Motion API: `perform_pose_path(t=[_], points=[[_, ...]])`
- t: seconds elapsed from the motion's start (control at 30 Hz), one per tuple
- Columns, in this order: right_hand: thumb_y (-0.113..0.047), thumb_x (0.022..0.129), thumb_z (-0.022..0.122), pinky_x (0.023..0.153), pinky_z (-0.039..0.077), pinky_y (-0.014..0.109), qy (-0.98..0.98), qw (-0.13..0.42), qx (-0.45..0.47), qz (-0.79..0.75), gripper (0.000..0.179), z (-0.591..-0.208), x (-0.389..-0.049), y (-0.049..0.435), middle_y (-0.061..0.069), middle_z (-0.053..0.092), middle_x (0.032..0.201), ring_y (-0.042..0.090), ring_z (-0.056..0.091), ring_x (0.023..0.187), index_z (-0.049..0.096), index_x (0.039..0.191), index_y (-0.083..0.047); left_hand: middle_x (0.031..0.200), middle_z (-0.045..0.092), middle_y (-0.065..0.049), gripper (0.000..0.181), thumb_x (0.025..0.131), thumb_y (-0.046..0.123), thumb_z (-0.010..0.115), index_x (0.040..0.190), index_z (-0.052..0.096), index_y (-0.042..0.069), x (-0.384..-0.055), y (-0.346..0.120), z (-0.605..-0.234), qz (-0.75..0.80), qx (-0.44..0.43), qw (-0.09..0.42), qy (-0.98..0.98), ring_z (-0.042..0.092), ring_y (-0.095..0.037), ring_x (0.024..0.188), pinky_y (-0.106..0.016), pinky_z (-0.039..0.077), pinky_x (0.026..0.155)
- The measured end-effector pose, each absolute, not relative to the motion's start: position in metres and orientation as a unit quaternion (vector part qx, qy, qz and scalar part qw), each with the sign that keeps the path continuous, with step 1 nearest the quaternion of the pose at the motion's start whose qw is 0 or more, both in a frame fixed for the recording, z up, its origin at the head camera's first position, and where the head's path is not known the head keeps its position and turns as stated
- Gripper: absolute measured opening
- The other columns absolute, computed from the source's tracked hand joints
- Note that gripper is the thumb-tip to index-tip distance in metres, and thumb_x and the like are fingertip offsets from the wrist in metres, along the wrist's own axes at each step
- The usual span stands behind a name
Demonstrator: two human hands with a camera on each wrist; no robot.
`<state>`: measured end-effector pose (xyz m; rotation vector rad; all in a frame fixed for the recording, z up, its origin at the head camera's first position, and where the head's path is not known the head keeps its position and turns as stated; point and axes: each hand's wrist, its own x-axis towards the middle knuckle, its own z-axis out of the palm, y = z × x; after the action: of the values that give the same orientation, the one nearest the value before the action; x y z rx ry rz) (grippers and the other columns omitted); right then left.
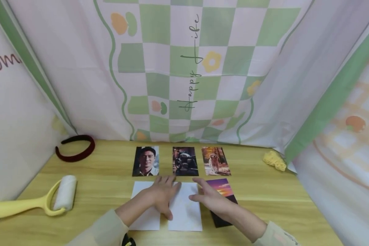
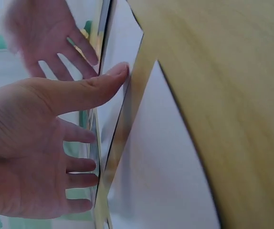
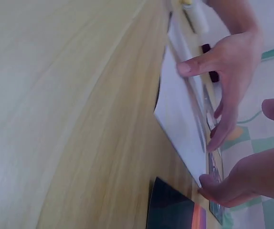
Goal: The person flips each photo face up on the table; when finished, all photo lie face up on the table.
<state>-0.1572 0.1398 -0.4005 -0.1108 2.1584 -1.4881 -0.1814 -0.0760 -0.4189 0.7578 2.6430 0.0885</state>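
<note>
Two white blank-faced cards lie side by side on the table, a left card (image 1: 146, 218) and a middle card (image 1: 186, 208). My left hand (image 1: 163, 194) spans the gap between them, fingers extended and thumb at the middle card's left edge. At that card's right edge is my right hand (image 1: 213, 198), thumb and fingers spread apart, with its fingertips close to a far corner in the right wrist view. Under the right forearm, partly hidden, lies a sunset photo card (image 1: 219, 186). Behind them stand in a row a portrait photo (image 1: 146, 161), a motorcycle photo (image 1: 185, 161) and a dog photo (image 1: 216, 161).
A dark red headband (image 1: 90, 147) lies at the back left. Nearer on that side is a lint roller (image 1: 64, 193) with a yellow handle (image 1: 18, 206). A crumpled yellow bundle (image 1: 275, 160) sits at the back right. A checkered curtain (image 1: 187, 85) hangs behind the table.
</note>
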Motion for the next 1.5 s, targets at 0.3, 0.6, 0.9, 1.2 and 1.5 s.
perform_pose_path(t=[0.3,0.6,0.9,1.2,1.5], points=[[-0.002,0.093,0.059,0.118,0.043,0.052,0.699,0.235,0.027,-0.675,0.078,-0.406,-0.166,0.140,0.037,0.011,0.166,0.046,0.045,0.141,0.019,0.159,0.008,0.164,0.036,-0.018,0.110,0.066,0.056,0.094,0.153,0.043,0.011,-0.178,-0.068,-0.417,-0.010,0.267,0.171,0.948,0.036,-0.035,0.154,-0.056,0.033,0.128],[-0.004,0.098,0.051,0.097,0.045,0.026,0.665,0.234,0.007,-0.710,0.075,-0.414,-0.169,0.152,0.042,0.020,0.163,0.012,0.058,0.105,0.010,0.157,0.017,0.157,0.041,-0.016,0.105,0.065,0.055,0.094,0.147,0.046,0.012,-0.177,-0.065,-0.417,-0.019,0.267,0.168,0.949,0.038,-0.032,0.150,-0.052,0.035,0.126],[-0.011,0.104,0.048,0.094,0.045,0.023,0.662,0.285,-0.022,-0.692,0.067,-0.415,-0.174,0.158,0.036,0.025,0.166,0.009,0.058,0.104,0.017,0.158,0.013,0.153,0.044,-0.016,0.102,0.063,0.053,0.096,0.144,0.047,0.014,-0.176,-0.066,-0.417,-0.009,0.276,0.155,0.949,0.041,-0.032,0.146,-0.052,0.037,0.124],[-0.005,0.101,0.051,0.085,0.047,0.023,0.669,0.303,-0.031,-0.678,0.062,-0.424,-0.173,0.161,0.016,0.061,0.141,0.014,0.059,0.103,0.031,0.158,0.003,0.160,0.039,-0.016,0.106,0.067,0.050,0.094,0.152,0.042,0.011,-0.176,-0.059,-0.420,0.035,0.274,0.134,0.952,0.037,-0.035,0.151,-0.059,0.037,0.124],[-0.017,0.105,0.052,0.117,0.046,0.042,0.654,0.296,-0.063,-0.693,0.067,-0.424,-0.174,0.157,0.028,0.042,0.159,0.019,0.061,0.128,0.022,0.163,-0.002,0.151,0.048,-0.031,0.071,0.102,0.043,0.059,0.152,0.045,-0.003,-0.182,-0.056,-0.422,0.265,0.218,0.154,0.926,0.046,-0.043,0.142,-0.057,0.044,0.119]])
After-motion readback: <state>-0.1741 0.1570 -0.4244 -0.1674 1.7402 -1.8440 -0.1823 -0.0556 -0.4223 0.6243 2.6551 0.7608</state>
